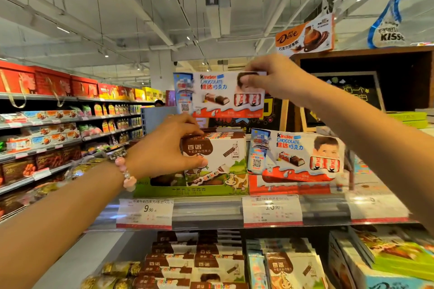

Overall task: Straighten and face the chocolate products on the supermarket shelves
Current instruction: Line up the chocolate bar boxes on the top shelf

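Kinder boxes: two, one raised, one in red tray.
Right hand: pinching raised box.
Left hand: gripping brown-white box in green tray.

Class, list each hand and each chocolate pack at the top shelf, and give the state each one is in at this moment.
Right hand: pinching the lifted Kinder box by its top right corner.
Lifted Kinder box: held in the air, front facing out.
Left hand: gripping the brown-and-white chocolate pack.
Brown-and-white chocolate pack: upright in its green tray.
Shelved Kinder box: upright, slightly tilted.
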Demonstrator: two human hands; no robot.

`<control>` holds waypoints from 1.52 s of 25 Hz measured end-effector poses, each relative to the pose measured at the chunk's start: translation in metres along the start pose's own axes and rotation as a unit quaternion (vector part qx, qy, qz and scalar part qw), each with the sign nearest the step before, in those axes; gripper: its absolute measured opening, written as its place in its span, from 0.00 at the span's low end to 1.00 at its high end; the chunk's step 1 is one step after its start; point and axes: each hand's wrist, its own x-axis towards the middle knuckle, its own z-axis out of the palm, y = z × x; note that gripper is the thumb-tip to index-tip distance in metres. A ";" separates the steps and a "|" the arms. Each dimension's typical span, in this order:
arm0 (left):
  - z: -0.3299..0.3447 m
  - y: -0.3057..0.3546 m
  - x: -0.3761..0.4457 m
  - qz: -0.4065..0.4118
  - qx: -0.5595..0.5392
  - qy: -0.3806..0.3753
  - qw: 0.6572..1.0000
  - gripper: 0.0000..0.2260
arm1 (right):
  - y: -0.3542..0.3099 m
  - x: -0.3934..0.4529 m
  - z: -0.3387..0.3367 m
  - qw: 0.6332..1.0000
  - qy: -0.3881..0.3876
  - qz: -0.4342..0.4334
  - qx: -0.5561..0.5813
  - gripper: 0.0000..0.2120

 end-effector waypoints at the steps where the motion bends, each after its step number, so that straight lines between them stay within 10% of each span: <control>1: 0.002 0.006 0.003 0.003 0.010 0.005 1.000 0.25 | 0.003 -0.008 -0.011 1.000 0.016 0.008 0.012 0.06; 10: 0.011 0.036 0.037 0.001 -0.045 -0.068 0.997 0.21 | 0.033 -0.077 -0.069 0.989 0.036 0.136 0.043 0.04; 16: 0.015 0.047 0.053 -0.039 -0.340 -0.023 0.939 0.18 | 0.045 -0.095 -0.057 0.985 -0.013 0.170 -0.011 0.05; 22: 0.025 0.056 0.065 -0.021 -0.276 -0.009 0.961 0.16 | 0.055 -0.096 -0.043 0.984 -0.012 0.178 0.015 0.06; 26: 0.032 0.055 0.073 -0.045 -0.190 -0.062 0.979 0.32 | 0.047 -0.087 -0.067 0.976 0.123 0.151 0.095 0.05; 30: 0.044 0.056 0.078 0.003 -0.097 -0.143 0.985 0.24 | 0.053 -0.071 -0.062 0.973 0.190 0.129 0.038 0.03; 38: 0.040 0.049 0.070 0.051 -0.194 -0.119 0.972 0.25 | 0.074 -0.064 -0.034 0.982 0.150 0.114 -0.013 0.03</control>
